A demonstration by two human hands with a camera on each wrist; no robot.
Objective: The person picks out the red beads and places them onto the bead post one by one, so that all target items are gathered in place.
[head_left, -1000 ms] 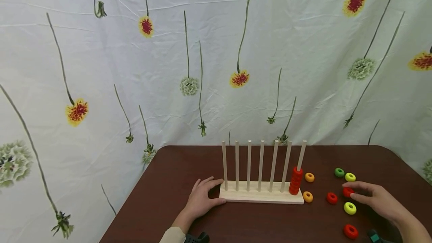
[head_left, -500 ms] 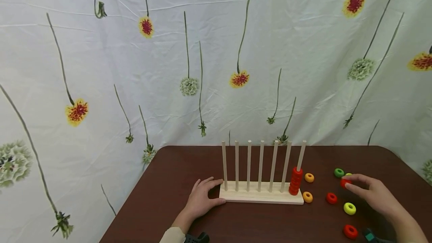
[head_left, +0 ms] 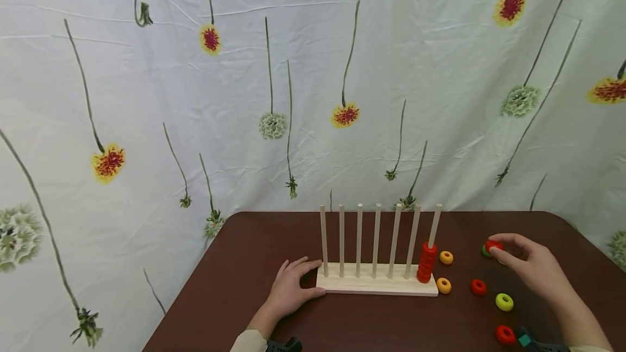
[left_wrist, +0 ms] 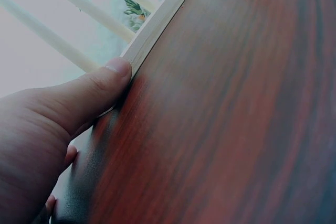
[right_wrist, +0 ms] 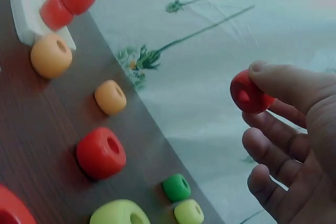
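Observation:
In the head view, a pale wooden peg stand (head_left: pixel 376 287) with several upright pegs sits on the dark table. A stack of red beads (head_left: pixel 427 263) is threaded on its rightmost peg; the other pegs are bare. My left hand (head_left: pixel 292 286) holds the stand's left end, index finger at the back corner and thumb (left_wrist: pixel 116 72) against the front edge. Between thumb and fingertips, my right hand (head_left: pixel 535 270) pinches a red bead (right_wrist: pixel 244 95), raised off the table. From the head camera this bead partly covers a green bead (right_wrist: pixel 176 187).
Loose beads lie right of the stand: two orange ones, the nearer (head_left: pixel 444 286) close to its end, two red ones, including one at the front (head_left: pixel 505 334), and a yellow-green bead (head_left: pixel 504 302). Another yellow-green bead (right_wrist: pixel 189 212) lies beside the green one. A flower-print cloth (head_left: pixel 244 96) hangs behind the table.
My right hand has lifted the red bead off the table and carried it up and to the left, over towards the green bead. The left hand stays on the stand.

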